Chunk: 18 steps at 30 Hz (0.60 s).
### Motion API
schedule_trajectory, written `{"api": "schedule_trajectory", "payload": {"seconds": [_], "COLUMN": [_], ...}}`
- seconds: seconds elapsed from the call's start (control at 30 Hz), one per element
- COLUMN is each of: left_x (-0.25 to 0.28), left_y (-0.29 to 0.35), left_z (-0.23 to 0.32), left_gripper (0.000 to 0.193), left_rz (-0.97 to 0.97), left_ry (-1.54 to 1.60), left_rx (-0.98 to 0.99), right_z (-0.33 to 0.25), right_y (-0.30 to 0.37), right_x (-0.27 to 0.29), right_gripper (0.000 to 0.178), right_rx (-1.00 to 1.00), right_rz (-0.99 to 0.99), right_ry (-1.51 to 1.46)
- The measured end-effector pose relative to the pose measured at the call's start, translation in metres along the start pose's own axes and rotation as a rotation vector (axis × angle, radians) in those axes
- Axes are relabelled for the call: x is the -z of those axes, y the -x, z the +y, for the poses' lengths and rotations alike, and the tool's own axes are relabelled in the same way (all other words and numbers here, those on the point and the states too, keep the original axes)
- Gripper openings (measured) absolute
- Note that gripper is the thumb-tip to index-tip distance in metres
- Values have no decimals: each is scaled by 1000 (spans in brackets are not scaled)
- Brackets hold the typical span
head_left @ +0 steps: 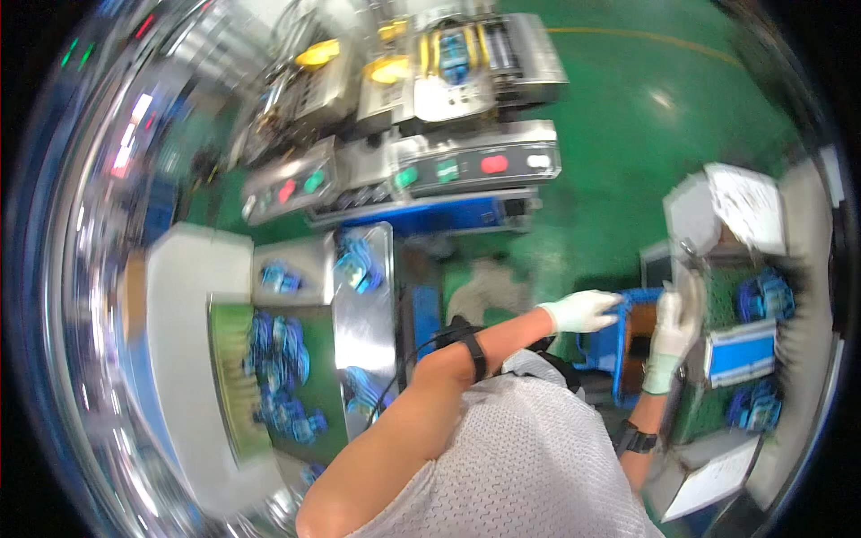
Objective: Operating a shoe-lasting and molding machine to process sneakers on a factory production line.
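My left hand [583,312], in a white glove, reaches to the right with its fingers stretched toward a blue-rimmed box [619,336]. The fingertips are at the rim; contact is not clear. Inside, the box looks brown. My right hand [673,327], also gloved, is raised at the box's right side, beside a pale blurred shape [692,305] that I cannot make out. Motion smears its fingers, so a grip on anything is not clear. A black band is on each of my forearms.
A metal machine [453,103] with a button panel [475,166] stands ahead. On the left are a steel shelf [366,314] and a green-floored tray with blue parts [280,359]. Right, a bench holds blue parts [764,296] and a blue-and-white box [741,352].
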<state>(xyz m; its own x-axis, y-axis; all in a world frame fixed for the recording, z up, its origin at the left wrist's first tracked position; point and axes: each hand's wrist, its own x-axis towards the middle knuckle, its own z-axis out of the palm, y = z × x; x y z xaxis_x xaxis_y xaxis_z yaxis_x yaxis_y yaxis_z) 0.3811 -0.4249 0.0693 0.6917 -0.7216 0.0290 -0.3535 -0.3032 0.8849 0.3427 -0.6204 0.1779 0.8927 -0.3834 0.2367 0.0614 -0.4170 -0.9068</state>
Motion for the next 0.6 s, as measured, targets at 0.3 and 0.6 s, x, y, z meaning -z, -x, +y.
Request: {"api": "schedule_trajectory", "payload": {"seconds": [0.3,0.6], "left_x": [60,-183], "left_y": [652,779], "left_z": [-33,-4], "left_gripper": [24,95], "left_rz": [1557,2132], "left_ry": [-597,234], "left_rx": [1504,2128], "right_z": [82,80], "right_y": [95,111], "right_x": [-238,-301], "right_gripper": [63,58], "right_rx": [-169,-454], "right_rz": [-1516,-1443], "right_ry": [330,700]}}
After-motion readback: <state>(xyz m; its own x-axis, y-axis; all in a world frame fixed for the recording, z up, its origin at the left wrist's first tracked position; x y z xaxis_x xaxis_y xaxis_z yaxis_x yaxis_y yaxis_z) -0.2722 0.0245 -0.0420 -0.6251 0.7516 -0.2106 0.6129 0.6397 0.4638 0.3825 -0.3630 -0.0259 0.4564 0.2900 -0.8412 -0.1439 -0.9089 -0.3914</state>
